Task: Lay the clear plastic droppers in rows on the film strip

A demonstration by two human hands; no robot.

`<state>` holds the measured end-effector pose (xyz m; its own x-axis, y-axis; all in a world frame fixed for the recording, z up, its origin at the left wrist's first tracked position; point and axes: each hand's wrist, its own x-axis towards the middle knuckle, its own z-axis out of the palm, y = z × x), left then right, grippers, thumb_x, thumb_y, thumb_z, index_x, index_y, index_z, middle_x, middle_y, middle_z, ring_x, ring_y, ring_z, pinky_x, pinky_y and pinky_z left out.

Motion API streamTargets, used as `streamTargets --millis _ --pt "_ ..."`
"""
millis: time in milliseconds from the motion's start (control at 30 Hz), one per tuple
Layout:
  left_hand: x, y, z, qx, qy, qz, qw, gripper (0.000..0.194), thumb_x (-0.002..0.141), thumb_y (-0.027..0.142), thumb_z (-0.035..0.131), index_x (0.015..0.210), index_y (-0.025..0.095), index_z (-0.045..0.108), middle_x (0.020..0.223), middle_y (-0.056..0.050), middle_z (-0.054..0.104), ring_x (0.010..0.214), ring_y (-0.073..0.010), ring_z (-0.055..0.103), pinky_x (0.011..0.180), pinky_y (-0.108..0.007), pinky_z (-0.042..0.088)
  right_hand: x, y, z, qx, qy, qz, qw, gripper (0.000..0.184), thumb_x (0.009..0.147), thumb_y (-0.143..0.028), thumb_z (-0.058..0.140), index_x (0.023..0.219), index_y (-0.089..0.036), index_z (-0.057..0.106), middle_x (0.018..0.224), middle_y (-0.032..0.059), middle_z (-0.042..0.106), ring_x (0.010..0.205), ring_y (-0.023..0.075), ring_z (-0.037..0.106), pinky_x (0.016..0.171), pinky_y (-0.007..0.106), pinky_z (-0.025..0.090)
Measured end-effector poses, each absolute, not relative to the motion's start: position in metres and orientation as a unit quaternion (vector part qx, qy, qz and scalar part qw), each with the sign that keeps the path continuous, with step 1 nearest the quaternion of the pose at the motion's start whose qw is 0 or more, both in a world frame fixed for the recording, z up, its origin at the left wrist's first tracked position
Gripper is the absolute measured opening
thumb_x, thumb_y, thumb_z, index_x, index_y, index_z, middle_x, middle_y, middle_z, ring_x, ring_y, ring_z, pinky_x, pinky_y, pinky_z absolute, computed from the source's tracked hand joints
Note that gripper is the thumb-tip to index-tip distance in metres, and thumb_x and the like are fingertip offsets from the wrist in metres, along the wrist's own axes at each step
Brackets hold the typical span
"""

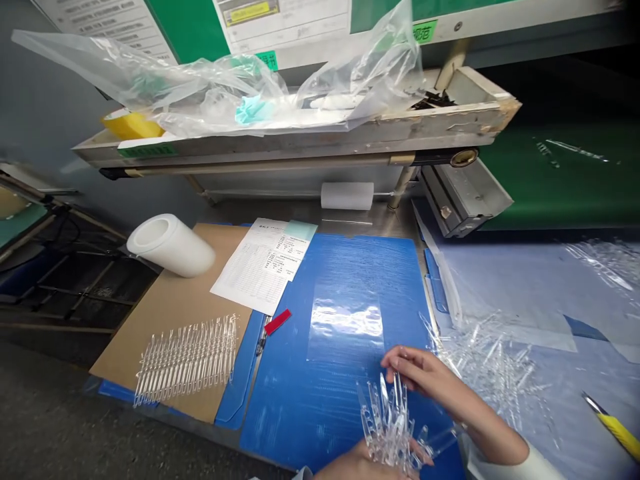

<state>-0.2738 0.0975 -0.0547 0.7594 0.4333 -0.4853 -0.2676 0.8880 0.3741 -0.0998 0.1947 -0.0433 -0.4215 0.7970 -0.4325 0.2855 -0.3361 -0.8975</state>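
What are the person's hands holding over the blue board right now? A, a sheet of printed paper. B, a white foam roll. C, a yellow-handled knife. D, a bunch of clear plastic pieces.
D. The bunch of clear plastic pieces sits between the left hand and the right hand, above the blue plastic board.

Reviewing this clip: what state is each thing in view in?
Left hand: cupped under the clear plastic pieces.
Right hand: open, fingers over the pieces.
Clear plastic pieces: bunched in a loose cluster.
Row of clear parts: neatly lined up.
White roll: lying on its side.
Yellow knife: blade exposed.
Plastic bag: crumpled.
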Motion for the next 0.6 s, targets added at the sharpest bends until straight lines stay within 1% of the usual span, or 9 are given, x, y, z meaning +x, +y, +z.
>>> streamTargets --millis 67,133,167,267,367,467,567,600 --pt "-0.278 0.099 -0.057 0.128 0.289 0.185 0.93 0.051 0.058 0.029 0.081 0.103 0.013 0.064 0.074 -0.004 0.064 0.066 -0.0132 0.056 0.07 -0.026 0.039 -0.104 0.208 -0.031 -0.461 -0.601 0.629 0.174 0.035 0.085 -0.048 0.051 0.084 -0.017 0.068 0.082 0.0061 0.066 0.067 0.0156 0.055 0.058 0.026 0.04" --pt "-0.28 0.101 -0.059 0.128 0.293 0.184 0.929 0.051 0.054 0.027 0.083 0.099 0.011 0.065 0.071 -0.004 0.064 0.063 -0.0127 0.055 0.067 -0.025 0.038 -0.112 0.219 -0.018 -0.412 -0.659 0.612 0.146 0.025 0.083 -0.042 0.058 0.089 -0.021 0.07 0.094 0.005 0.064 0.08 0.0176 0.056 0.069 0.028 0.041" --pt "-0.281 0.102 -0.059 0.133 0.294 0.186 0.928 0.051 0.052 0.028 0.084 0.097 0.011 0.065 0.069 -0.004 0.064 0.062 -0.0128 0.055 0.066 -0.025 0.038 -0.116 0.224 -0.011 -0.386 -0.683 0.607 0.128 0.02 0.082 -0.038 0.061 0.09 -0.023 0.071 0.094 0.0038 0.064 0.082 0.0174 0.056 0.071 0.027 0.04" --pt "-0.283 0.107 -0.057 0.142 0.284 0.203 0.926 0.056 0.048 0.031 0.086 0.096 0.012 0.063 0.069 -0.004 0.065 0.06 -0.0133 0.056 0.064 -0.025 0.038 -0.129 0.231 0.003 -0.322 -0.726 0.603 0.075 0.01 0.08 -0.029 0.065 0.081 -0.022 0.073 0.082 0.0007 0.062 0.075 0.0142 0.057 0.068 0.025 0.04" --pt "-0.285 0.109 -0.056 0.144 0.259 0.222 0.929 0.063 0.046 0.034 0.087 0.101 0.014 0.06 0.073 -0.005 0.066 0.06 -0.0131 0.056 0.062 -0.025 0.038 -0.142 0.228 0.01 -0.298 -0.74 0.6 0.052 0.01 0.079 -0.027 0.065 0.075 -0.02 0.072 0.075 -0.0001 0.061 0.068 0.012 0.055 0.062 0.023 0.039" --pt "-0.287 0.11 -0.056 0.156 0.238 0.226 0.932 0.061 0.05 0.032 0.086 0.103 0.016 0.059 0.076 -0.004 0.066 0.063 -0.0134 0.057 0.066 -0.026 0.04 -0.152 0.226 0.011 -0.288 -0.741 0.605 0.05 0.011 0.08 -0.028 0.064 0.077 -0.021 0.071 0.073 -0.0005 0.062 0.066 0.0123 0.055 0.06 0.023 0.039" --pt "-0.291 0.11 -0.057 0.141 0.242 0.234 0.931 0.054 0.052 0.032 0.084 0.099 0.015 0.062 0.07 -0.003 0.065 0.061 -0.013 0.056 0.065 -0.026 0.04 -0.151 0.229 0.002 -0.351 -0.715 0.594 0.108 0.02 0.087 -0.035 0.054 0.09 -0.022 0.069 0.088 0.0031 0.064 0.08 0.0162 0.057 0.071 0.027 0.042" --pt "-0.293 0.11 -0.057 0.134 0.249 0.239 0.929 0.053 0.052 0.033 0.084 0.097 0.014 0.063 0.068 -0.002 0.064 0.059 -0.0126 0.055 0.064 -0.025 0.04 -0.149 0.23 -0.002 -0.386 -0.698 0.589 0.133 0.027 0.09 -0.039 0.048 0.095 -0.021 0.067 0.092 0.005 0.063 0.08 0.0165 0.057 0.071 0.028 0.042"
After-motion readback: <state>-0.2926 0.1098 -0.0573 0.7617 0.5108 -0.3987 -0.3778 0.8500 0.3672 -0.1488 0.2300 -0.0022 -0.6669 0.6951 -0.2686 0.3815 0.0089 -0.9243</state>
